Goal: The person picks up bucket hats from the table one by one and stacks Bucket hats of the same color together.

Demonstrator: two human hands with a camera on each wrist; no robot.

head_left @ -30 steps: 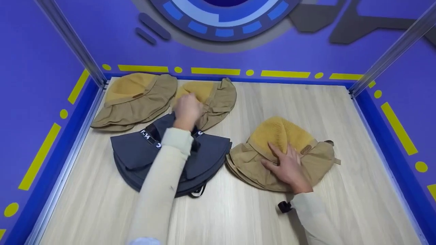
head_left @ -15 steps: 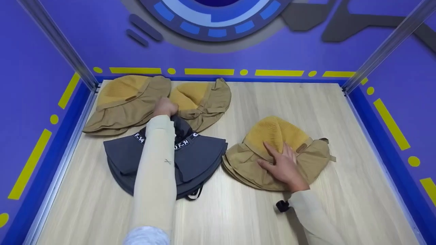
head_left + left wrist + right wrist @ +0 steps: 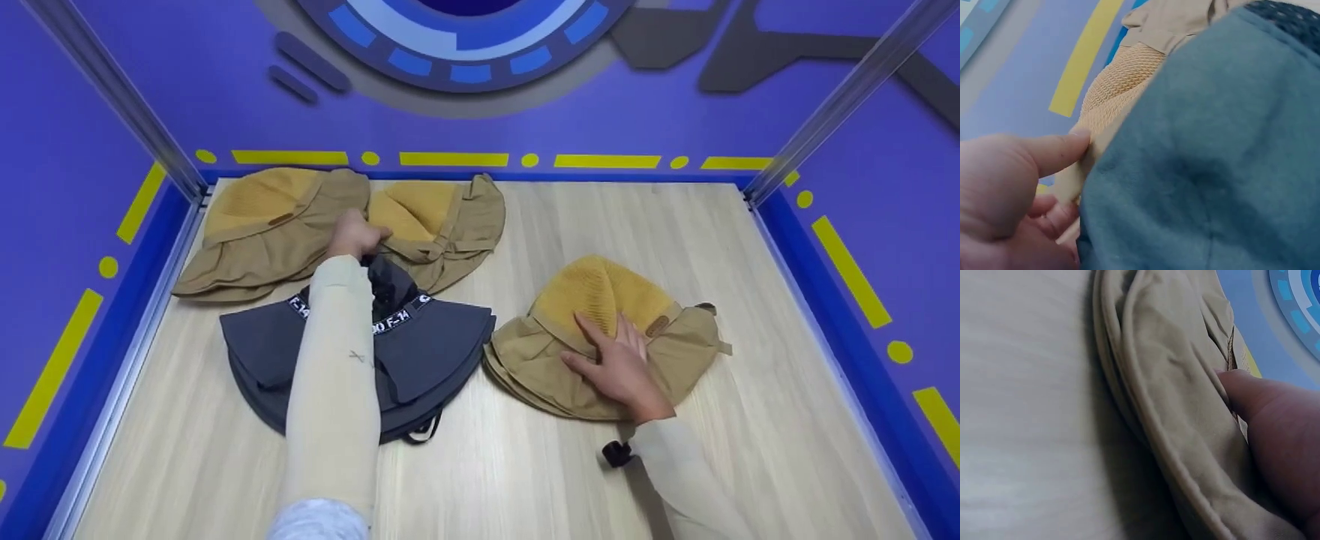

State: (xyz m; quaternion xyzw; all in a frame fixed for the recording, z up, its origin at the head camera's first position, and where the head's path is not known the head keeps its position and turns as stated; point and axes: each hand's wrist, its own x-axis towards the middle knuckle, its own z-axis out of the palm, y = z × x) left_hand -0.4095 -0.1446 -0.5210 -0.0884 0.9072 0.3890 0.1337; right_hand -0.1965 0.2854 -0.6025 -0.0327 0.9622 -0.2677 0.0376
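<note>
My left hand [image 3: 355,232] reaches to where two yellow-crowned tan bucket hats meet at the back left. In the left wrist view, its thumb and curled fingers pinch the tan edge of the back middle hat [image 3: 1120,79]; the grip is partly hidden. Left of the hand lies the other back hat [image 3: 259,199]. Beneath my left forearm, a dark grey bucket hat [image 3: 439,349] with a lettered band lies folded flat. My right hand [image 3: 626,371] rests with spread fingers on a third yellow-and-tan hat [image 3: 585,289], also folded, and its thumb touches the brim [image 3: 1185,399].
All the hats lie on a pale wood-grain table [image 3: 465,487]. Blue-purple panels with yellow marks [image 3: 607,161] enclose the back and both sides, with metal posts [image 3: 817,112] at the corners. A small black object [image 3: 616,454] sits at the right wrist.
My left hand has moved left from over the back middle hat's crown to its left edge. The right hand stays on the right hat. The head view has shifted slightly.
</note>
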